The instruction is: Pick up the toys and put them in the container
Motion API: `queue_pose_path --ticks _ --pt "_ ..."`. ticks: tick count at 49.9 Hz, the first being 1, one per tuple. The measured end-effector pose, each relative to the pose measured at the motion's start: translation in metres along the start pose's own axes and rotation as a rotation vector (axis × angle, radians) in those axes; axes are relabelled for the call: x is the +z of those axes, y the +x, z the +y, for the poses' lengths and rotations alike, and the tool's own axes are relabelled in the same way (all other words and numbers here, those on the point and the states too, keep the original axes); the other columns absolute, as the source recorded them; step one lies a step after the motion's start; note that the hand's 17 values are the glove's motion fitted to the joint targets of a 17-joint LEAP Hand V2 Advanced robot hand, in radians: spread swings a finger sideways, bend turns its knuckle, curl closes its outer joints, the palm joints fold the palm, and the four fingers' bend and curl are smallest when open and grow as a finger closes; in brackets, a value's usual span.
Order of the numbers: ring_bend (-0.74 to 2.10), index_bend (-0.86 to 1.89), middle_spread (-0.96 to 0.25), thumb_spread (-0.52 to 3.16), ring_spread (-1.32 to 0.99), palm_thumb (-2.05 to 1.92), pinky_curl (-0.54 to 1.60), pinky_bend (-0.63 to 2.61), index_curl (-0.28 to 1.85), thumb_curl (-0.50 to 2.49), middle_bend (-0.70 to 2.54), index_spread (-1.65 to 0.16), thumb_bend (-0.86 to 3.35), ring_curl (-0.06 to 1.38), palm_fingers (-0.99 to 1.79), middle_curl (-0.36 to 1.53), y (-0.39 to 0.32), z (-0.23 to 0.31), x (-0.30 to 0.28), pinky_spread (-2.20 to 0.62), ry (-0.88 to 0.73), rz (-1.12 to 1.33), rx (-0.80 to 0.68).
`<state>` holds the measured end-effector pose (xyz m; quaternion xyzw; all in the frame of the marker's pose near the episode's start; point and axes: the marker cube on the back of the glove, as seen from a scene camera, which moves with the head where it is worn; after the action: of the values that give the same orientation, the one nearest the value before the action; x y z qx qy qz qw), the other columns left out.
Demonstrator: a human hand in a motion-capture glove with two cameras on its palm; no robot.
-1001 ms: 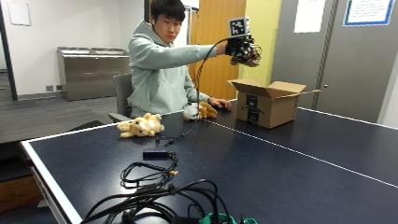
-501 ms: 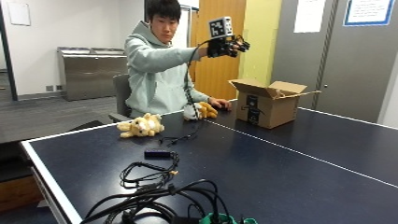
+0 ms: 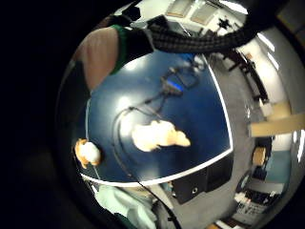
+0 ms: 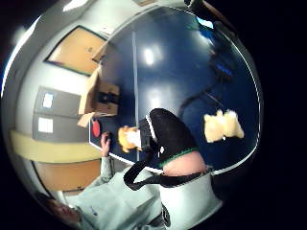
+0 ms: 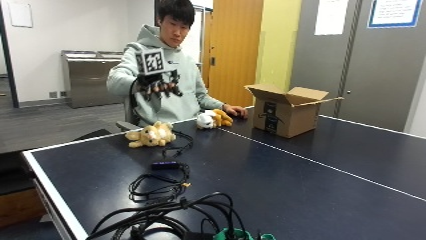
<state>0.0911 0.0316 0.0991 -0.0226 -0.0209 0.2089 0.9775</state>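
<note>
While raised in the air above the near-left part of the table (image 5: 319,185), was noted the gloved right hand (image 5: 158,86), fingers hanging loosely curled, holding nothing. Was found open blue surface along the white-edged left side, broken only by loose black cables (image 5: 160,182). Lay directly below the hand, well apart from it, a tan plush toy (image 5: 152,135) on its side near the far edge, pale and furry. Sat further right a white-and-orange plush toy (image 5: 213,119), just beside the bare left hand (image 5: 235,110). Stood beyond, flaps open, the cardboard box (image 5: 287,111), apart from both toys.
</note>
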Motion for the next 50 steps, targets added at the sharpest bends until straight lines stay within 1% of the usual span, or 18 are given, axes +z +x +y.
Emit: queue_pose_path --ticks 1,3,8,15,20,24,26,28,29,31,32,33,35,36,38,40,44,50 --pt "0.44 0.2 0.02 1.3 0.0 0.02 0.33 0.86 0.3 0.37 0.22 -0.28 -0.01 0.21 0.03 0.4 0.017 -0.005 0.01 0.06 -0.028 0.008 -0.086" --pt "0.42 0.2 0.02 1.31 0.0 0.02 0.33 0.85 0.31 0.36 0.21 -0.28 -0.01 0.21 0.02 0.4 0.043 -0.013 0.032 0.06 -0.06 0.018 -0.148" --pt "0.36 0.22 0.03 1.31 0.01 0.01 0.33 0.86 0.33 0.35 0.18 -0.29 -0.02 0.2 -0.02 0.39 0.075 -0.008 0.089 0.06 -0.102 0.03 -0.064" --pt "0.31 0.23 0.04 1.21 0.02 -0.06 0.33 0.86 0.36 0.32 0.15 -0.31 -0.06 0.19 -0.05 0.36 0.087 0.017 0.148 0.07 -0.213 0.056 0.043" --pt "0.42 0.23 0.03 1.15 0.01 -0.05 0.35 0.94 0.37 0.32 0.06 -0.32 -0.05 0.22 -0.02 0.3 0.087 0.02 0.159 0.07 -0.062 0.059 0.044" --pt "0.67 0.35 0.01 1.2 -0.03 0.04 0.32 0.92 0.39 0.33 0.06 -0.33 0.01 0.26 0.26 0.25 0.083 0.006 0.164 0.05 0.094 0.042 0.088" --pt "0.77 0.36 0.01 1.24 -0.07 0.12 0.32 0.91 0.4 0.35 0.1 -0.32 0.04 0.29 0.35 0.24 0.079 0.012 0.165 0.03 0.051 0.03 0.057" --pt "0.82 0.37 0.0 1.25 -0.1 0.13 0.32 0.91 0.41 0.35 0.11 -0.31 0.05 0.31 0.35 0.24 0.076 0.017 0.165 0.01 -0.002 0.021 0.01" --pt "0.92 0.36 0.0 1.27 -0.13 0.21 0.33 0.92 0.42 0.38 0.15 -0.3 0.09 0.36 0.45 0.25 0.074 0.018 0.165 -0.05 -0.008 0.018 -0.004" --pt "0.99 0.3 -0.01 1.27 -0.17 0.26 0.33 0.94 0.42 0.4 0.19 -0.3 0.12 0.37 0.52 0.26 0.07 0.015 0.164 -0.1 -0.004 0.016 -0.025" --pt "1.08 0.25 -0.02 1.26 -0.19 0.32 0.35 0.98 0.41 0.42 0.23 -0.29 0.14 0.4 0.64 0.27 0.068 0.013 0.163 -0.15 -0.007 0.016 -0.033" --pt "1.09 0.22 -0.03 1.26 -0.2 0.35 0.34 0.98 0.41 0.43 0.23 -0.29 0.15 0.4 0.66 0.27 0.066 0.011 0.162 -0.17 -0.018 0.018 -0.04" --pt "1.1 0.24 -0.05 1.18 -0.23 0.44 0.37 1.05 0.43 0.48 0.31 -0.29 0.18 0.41 0.87 0.3 0.062 0.007 0.159 -0.24 -0.064 0.02 -0.052" --pt "1.1 0.23 -0.05 1.15 -0.24 0.45 0.36 1.05 0.42 0.49 0.32 -0.29 0.18 0.41 0.87 0.3 0.06 0.005 0.157 -0.25 -0.095 0.02 -0.059" --pt "1.13 0.31 -0.07 1.07 -0.26 0.47 0.38 1.06 0.46 0.52 0.36 -0.3 0.17 0.44 1.03 0.33 0.055 0.003 0.153 -0.28 -0.173 0.018 -0.076" --pt "1.15 0.33 -0.08 1.01 -0.27 0.49 0.39 1.06 0.47 0.55 0.4 -0.29 0.17 0.45 1.1 0.35 0.047 0.006 0.148 -0.3 -0.264 0.016 -0.091" --pt "1.18 0.45 -0.1 0.9 -0.28 0.51 0.42 1.04 0.56 0.59 0.51 -0.28 0.14 0.49 1.18 0.41 0.021 0.034 0.132 -0.33 -0.39 0.034 -0.123" --pt "1.22 0.56 -0.12 0.76 -0.29 0.52 0.44 1.04 0.66 0.65 0.62 -0.27 0.11 0.52 1.17 0.47 -0.046 0.026 0.053 -0.36 -0.353 0.085 -0.266"
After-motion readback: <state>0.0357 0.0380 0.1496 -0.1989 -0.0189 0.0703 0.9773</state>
